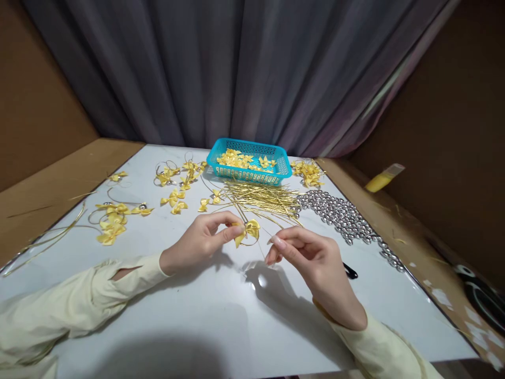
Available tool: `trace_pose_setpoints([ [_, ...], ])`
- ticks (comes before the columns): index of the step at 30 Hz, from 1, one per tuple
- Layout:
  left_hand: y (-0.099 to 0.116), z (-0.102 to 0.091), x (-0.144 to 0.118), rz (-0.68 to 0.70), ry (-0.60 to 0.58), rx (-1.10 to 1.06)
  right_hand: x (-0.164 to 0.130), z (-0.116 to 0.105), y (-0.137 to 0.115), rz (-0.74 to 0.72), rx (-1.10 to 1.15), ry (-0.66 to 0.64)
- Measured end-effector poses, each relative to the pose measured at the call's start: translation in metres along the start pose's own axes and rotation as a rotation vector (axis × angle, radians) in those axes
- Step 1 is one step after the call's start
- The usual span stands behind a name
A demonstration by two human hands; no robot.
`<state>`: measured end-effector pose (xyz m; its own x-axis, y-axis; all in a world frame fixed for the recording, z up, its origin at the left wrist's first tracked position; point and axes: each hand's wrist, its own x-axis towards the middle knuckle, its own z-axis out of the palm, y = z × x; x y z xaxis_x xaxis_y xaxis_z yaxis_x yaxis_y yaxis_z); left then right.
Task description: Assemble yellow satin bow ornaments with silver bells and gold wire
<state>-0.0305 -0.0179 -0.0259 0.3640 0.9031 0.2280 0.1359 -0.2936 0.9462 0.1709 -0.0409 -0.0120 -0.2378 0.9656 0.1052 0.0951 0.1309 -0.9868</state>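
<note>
My left hand [205, 237] is closed, with thumb and forefinger pinching a yellow satin ribbon bow [252, 228] over the middle of the table. A loop of gold wire curves beneath this bow. To its right, my right hand [305, 255] has its fingertips pinched together. A very thin, pale thread [262, 249] runs from near the bow to those fingertips; its end is hidden there. Just past both hands lies a pile of gold wire stems [260, 197]. Partly covered by my right hand is a black object [350, 271], only its tip showing.
A blue plastic basket [284, 166] with yellow bows stands at the back. Silver oval beads [335, 210] spread along the right. Bows with wire loops [112, 223] lie left, more bows [307, 173] at back right. A yellow-filled tube [384, 177] and dark round object [485, 300] are farther right.
</note>
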Motion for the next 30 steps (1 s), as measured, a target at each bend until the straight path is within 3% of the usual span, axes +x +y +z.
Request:
trace_pose_setpoints([
  [12,0.0003,-0.0003,-0.001,0.031,-0.024,0.003,-0.0004,0.0009,-0.001,0.023,-0.039,-0.045],
  [24,0.0002,-0.0017,0.0001,0.035,-0.147,-0.017,0.0002,-0.0021,0.0007,-0.067,-0.121,-0.089],
  [30,0.0014,-0.0016,-0.0009,0.01,-0.15,-0.05,-0.0007,-0.0023,0.0019,-0.08,-0.099,-0.129],
])
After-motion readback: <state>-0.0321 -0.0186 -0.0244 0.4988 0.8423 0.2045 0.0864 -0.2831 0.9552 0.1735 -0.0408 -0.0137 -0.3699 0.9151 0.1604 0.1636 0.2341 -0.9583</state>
